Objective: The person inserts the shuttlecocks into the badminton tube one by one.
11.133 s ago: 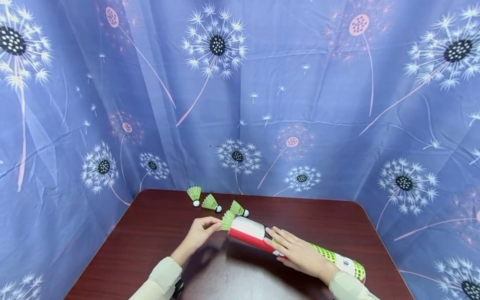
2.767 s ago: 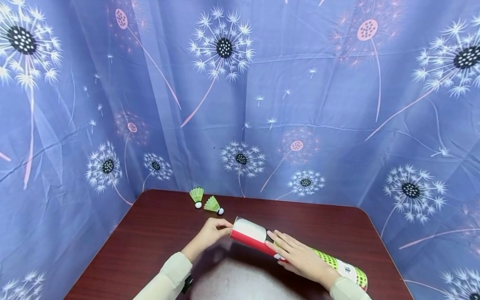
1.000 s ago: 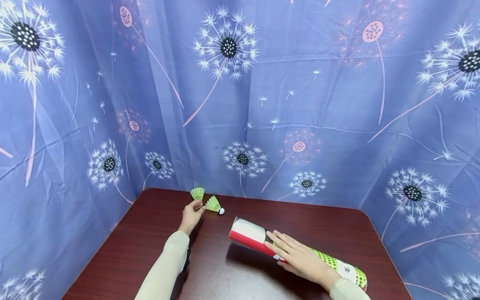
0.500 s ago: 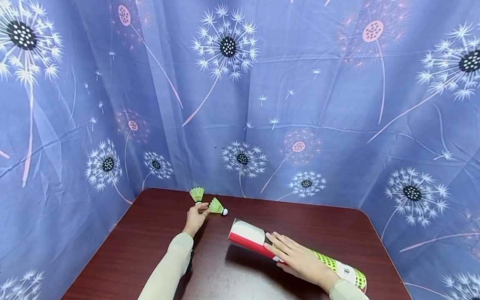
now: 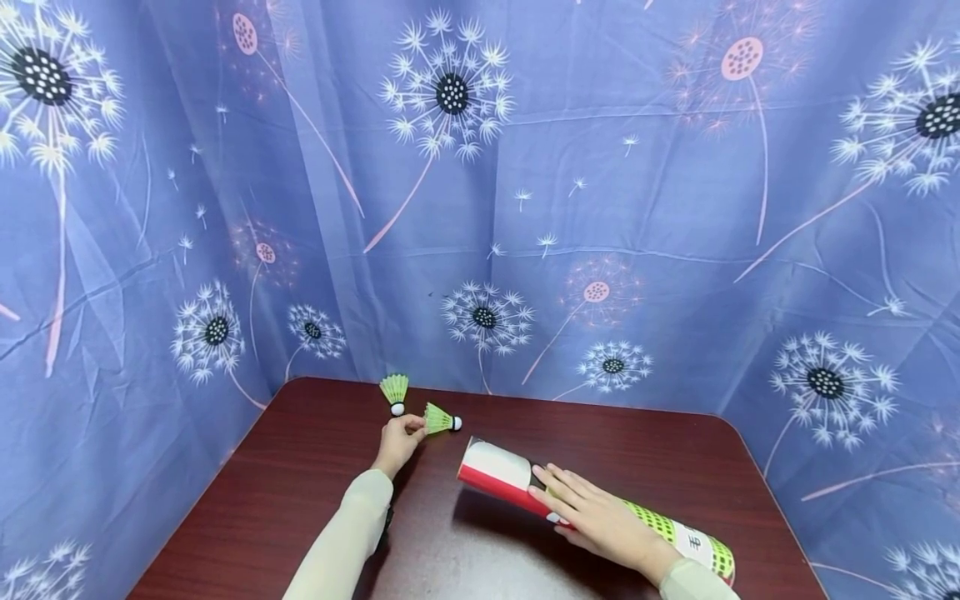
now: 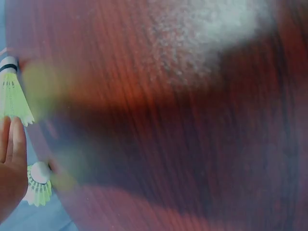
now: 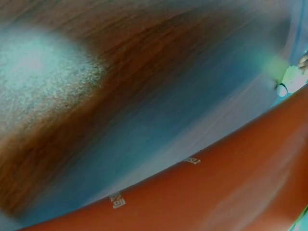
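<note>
In the head view, my left hand [image 5: 397, 442] pinches the feather skirt of a yellow-green shuttlecock [image 5: 441, 418], its white cork end pointing right toward the tube's mouth. The left wrist view also has this shuttlecock [image 6: 14, 98], with the fingers [image 6: 17, 139] at its feather edge. My right hand [image 5: 592, 512] rests across a long shuttlecock tube [image 5: 497, 467], fingers extended over its top. White and red cover the tube's left end, green netting print its right. The right wrist view is filled below by the tube's red-orange side [image 7: 207, 192]. The tube's inside is hidden.
Another yellow-green shuttlecock [image 5: 393, 392] lies near the table's back edge, cork end toward me. The dark reddish wooden table [image 5: 300, 492] has rounded back corners. A blue curtain [image 5: 637, 208] with dandelion prints hangs behind and at both sides.
Since the earliest frame, the shuttlecock at the tube's mouth and a loose one beside it have gone from view. Lately my left hand pinches one back shuttlecock and shifts it right. The right hand stays.
</note>
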Demonstrator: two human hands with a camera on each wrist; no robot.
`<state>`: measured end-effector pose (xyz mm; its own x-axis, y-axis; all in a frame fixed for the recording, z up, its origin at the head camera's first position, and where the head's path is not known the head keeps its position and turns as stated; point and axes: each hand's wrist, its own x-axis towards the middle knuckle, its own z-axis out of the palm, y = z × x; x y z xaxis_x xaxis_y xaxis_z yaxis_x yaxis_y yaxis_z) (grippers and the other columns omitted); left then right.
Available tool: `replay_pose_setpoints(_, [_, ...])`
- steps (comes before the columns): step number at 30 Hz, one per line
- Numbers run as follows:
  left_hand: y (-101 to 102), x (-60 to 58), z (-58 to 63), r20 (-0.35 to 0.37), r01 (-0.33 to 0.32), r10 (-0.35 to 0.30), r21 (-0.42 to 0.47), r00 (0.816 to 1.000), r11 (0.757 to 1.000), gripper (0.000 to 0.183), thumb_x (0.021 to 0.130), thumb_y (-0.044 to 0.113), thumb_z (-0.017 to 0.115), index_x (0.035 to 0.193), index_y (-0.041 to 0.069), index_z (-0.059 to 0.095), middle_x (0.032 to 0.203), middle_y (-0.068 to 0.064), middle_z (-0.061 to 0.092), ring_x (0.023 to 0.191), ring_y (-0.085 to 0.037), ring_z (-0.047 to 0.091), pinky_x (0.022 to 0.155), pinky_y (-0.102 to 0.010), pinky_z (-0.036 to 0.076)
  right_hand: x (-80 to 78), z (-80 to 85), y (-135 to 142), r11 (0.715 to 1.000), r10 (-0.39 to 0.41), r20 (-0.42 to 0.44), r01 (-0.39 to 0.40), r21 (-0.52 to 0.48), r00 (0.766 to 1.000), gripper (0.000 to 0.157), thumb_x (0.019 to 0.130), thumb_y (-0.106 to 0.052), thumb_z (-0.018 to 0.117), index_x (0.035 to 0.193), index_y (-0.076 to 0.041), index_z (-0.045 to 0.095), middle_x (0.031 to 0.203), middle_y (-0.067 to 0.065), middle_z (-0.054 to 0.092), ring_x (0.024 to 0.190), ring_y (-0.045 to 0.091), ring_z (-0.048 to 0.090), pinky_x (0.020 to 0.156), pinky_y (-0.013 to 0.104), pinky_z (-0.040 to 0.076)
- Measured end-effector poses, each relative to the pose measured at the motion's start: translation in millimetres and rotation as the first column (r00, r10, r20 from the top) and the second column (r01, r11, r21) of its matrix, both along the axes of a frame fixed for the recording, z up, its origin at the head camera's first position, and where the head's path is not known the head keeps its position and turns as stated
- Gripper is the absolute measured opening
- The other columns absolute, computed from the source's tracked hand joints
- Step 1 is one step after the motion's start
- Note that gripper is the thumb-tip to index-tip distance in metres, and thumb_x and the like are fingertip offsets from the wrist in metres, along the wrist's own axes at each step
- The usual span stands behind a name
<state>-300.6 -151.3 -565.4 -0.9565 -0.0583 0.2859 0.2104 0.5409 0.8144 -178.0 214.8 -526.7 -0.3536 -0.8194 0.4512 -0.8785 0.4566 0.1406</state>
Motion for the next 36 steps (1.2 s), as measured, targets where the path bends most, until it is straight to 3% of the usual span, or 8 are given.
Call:
replay_pose_setpoints(3, [2.7,0.2,-3.2,0.013,-0.003,0.003,-0.018,1.000,1.000,0.007,0.080,-0.002,0.074,0.086,-0.002,0.071,0.083,-0.013,0.071,0.077,-0.027,0.065,0.072,-0.036,0.052,0.5,0.6,-0.4,1.000,0.000,0.005,0.000,-0.002,1.000,0.067,0.091,-0.030,0.067,0.147,-0.009,0.038,0.154,0.014,0.032,0.139,0.028,0.033,0.114,0.033,0.022])
replay_pose_setpoints(9, [5.4,1.0,-5.3,0.001,-0.023,0.023,-0.032,1.000,0.999,0.005,0.080,0.000,0.074,0.084,-0.002,0.072,0.080,-0.011,0.070,0.072,-0.023,0.064,0.068,-0.033,0.051,2.1,2.7,-0.6,1.000,-0.007,0.003,0.007,0.015,1.000,0.066,0.093,-0.031,0.065,0.148,-0.009,0.037,0.153,0.014,0.032,0.139,0.029,0.033,0.116,0.031,0.019])
replay_pose_setpoints(16, [-0.4,4.8,-5.0,-0.001,0.034,-0.034,-0.026,0.999,0.999,0.011,0.082,0.008,0.075,0.083,-0.002,0.072,0.080,-0.008,0.072,0.071,-0.018,0.063,0.068,-0.031,0.051,2.8,2.0,2.3,1.000,-0.002,0.007,0.002,0.008,1.000,0.068,0.090,-0.029,0.068,0.148,-0.009,0.037,0.153,0.014,0.032,0.138,0.029,0.034,0.116,0.032,0.018])
replay_pose_setpoints(22, [-4.8,11.7,0.6,-0.043,0.079,-0.080,-0.009,0.996,0.997,0.010,0.080,0.006,0.077,0.082,-0.002,0.072,0.077,-0.008,0.071,0.067,-0.012,0.060,0.064,-0.025,0.047,1.5,0.9,3.3,1.000,0.002,0.006,-0.002,-0.006,1.000,0.054,0.101,-0.037,0.044,0.147,-0.009,0.038,0.153,0.014,0.033,0.134,0.033,0.040,0.115,0.032,0.019])
replay_pose_setpoints(29, [-6.4,17.7,12.1,-0.074,0.132,-0.130,0.024,0.989,0.991,0.006,0.080,0.004,0.076,0.081,0.000,0.072,0.076,-0.005,0.072,0.067,-0.007,0.061,0.062,-0.022,0.049,1.8,1.1,3.9,1.000,0.004,0.013,-0.004,-0.001,1.000,0.075,0.084,-0.025,0.075,0.147,-0.008,0.038,0.153,0.015,0.033,0.133,0.034,0.041,0.115,0.033,0.020])
replay_pose_setpoints(32, [-7.6,20.0,17.7,-0.065,0.169,-0.166,0.057,0.984,0.984,0.008,0.081,0.006,0.076,0.081,0.000,0.072,0.077,-0.005,0.072,0.066,-0.006,0.060,0.061,-0.020,0.048,2.4,0.9,4.3,1.000,-0.001,0.012,0.001,0.002,1.000,0.073,0.086,-0.026,0.073,0.147,-0.009,0.038,0.153,0.014,0.032,0.133,0.033,0.040,0.115,0.033,0.020])
replay_pose_setpoints(36, [-11.1,23.3,25.9,-0.078,0.223,-0.215,0.109,0.973,0.969,0.006,0.081,0.004,0.075,0.082,-0.002,0.072,0.078,-0.010,0.071,0.065,-0.006,0.061,0.059,-0.019,0.048,2.8,0.6,4.2,1.000,0.002,0.017,-0.002,-0.002,1.000,0.060,0.096,-0.033,0.058,0.148,-0.009,0.037,0.153,0.014,0.032,0.135,0.032,0.038,0.115,0.032,0.018])
